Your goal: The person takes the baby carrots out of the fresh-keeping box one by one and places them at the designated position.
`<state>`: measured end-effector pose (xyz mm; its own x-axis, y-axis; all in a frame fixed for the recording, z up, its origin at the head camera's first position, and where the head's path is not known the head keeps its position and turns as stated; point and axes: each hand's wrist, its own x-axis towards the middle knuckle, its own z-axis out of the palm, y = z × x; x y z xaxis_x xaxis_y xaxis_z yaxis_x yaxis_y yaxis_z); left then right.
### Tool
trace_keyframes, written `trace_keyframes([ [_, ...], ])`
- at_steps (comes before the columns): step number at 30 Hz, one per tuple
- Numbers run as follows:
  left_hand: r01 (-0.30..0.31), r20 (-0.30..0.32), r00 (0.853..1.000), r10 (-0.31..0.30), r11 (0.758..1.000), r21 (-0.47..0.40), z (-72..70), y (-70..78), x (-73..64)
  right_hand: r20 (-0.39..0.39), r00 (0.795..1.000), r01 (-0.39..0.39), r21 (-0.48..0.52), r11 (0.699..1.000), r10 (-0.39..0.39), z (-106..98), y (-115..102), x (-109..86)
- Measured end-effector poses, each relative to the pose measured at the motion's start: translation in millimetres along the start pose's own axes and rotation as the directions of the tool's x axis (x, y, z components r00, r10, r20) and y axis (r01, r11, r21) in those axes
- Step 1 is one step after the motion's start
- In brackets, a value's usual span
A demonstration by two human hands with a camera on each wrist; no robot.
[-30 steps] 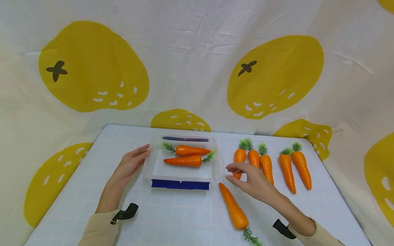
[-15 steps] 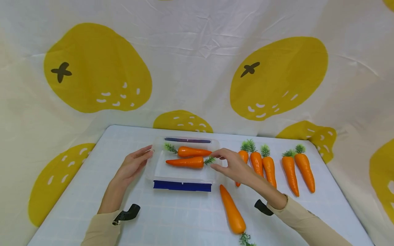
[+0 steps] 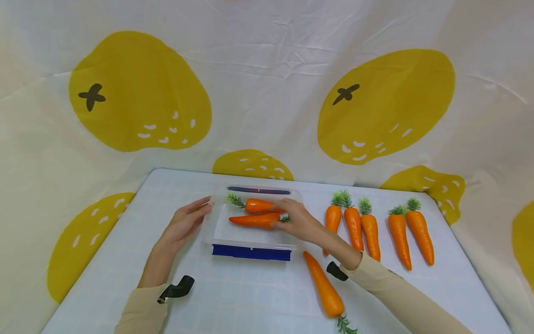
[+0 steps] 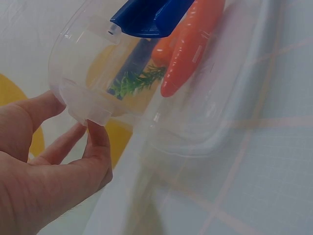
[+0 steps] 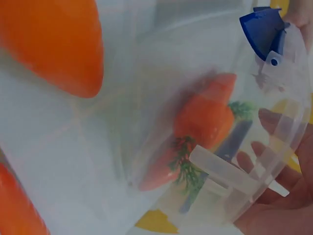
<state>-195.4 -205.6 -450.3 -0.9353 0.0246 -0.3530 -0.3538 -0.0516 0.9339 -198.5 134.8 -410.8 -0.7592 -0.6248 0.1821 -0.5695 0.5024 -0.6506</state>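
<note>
A clear plastic container (image 3: 250, 239) with blue latches holds two orange carrots: an upper one (image 3: 255, 205) and a lower one (image 3: 252, 221), each with green leaves. My left hand (image 3: 183, 222) touches the container's left side; in the left wrist view its fingertips (image 4: 99, 134) meet the outside near the rim. My right hand (image 3: 298, 220) reaches over the right wall, thumb and fingers spread about the lower carrot's leafy end. Through the clear wall in the right wrist view, the right fingers (image 5: 257, 149) are loosely bent and appear apart from the carrots.
A big loose carrot (image 3: 324, 287) lies in front of the right forearm. Several more carrots (image 3: 353, 227) stand in a row to the right, with a pair (image 3: 399, 239) farther right. A lemon-printed cloth (image 3: 267, 93) hangs behind the white table (image 3: 233, 297).
My right hand has moved left from beside the container, over its right wall, to above the lower carrot's leafy end. The left hand stays against the container.
</note>
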Motion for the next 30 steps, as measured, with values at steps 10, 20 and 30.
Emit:
trace_keyframes([
  [10,-0.003,-0.001,1.0,0.003,1.0,-0.004,4.2,2.0,0.4,0.034,0.996,0.082,-0.05,0.995,-0.08,18,9,18.3],
  [20,-0.005,0.0,1.0,0.005,1.0,-0.024,3.3,3.7,-0.5,0.07,0.995,0.083,-0.189,0.978,-0.071,24,8,25.6],
  [30,-0.003,0.0,1.0,0.002,1.0,-0.028,3.1,1.9,-0.1,0.101,0.995,0.037,-0.209,0.977,-0.017,25,7,27.5],
])
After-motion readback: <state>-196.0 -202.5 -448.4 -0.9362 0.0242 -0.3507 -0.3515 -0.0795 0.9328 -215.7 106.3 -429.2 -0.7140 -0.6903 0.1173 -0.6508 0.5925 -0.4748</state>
